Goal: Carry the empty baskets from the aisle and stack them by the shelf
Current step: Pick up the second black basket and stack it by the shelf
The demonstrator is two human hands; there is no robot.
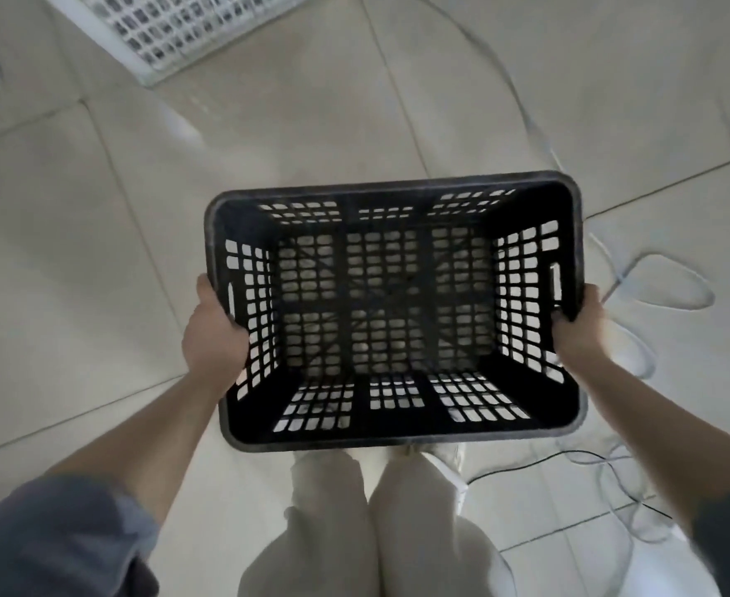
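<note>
An empty black plastic basket [391, 185] with slotted walls and floor hangs level in front of me, above my legs and the tiled floor. My left hand [214, 333] grips its left rim beside the handle slot. On the opposite side my right hand [578, 327] holds the right rim, fingers curled over the edge. Through the open top I see the whole inside, which holds nothing. A white slotted basket [178, 28] lies on the floor at the far upper left, partly cut off by the frame.
Pale floor tiles [268, 122] spread all around. A white cable [527, 118] runs down the right side into loops [664, 282] near my right hand. A thin black cable [527, 465] crosses the floor at lower right.
</note>
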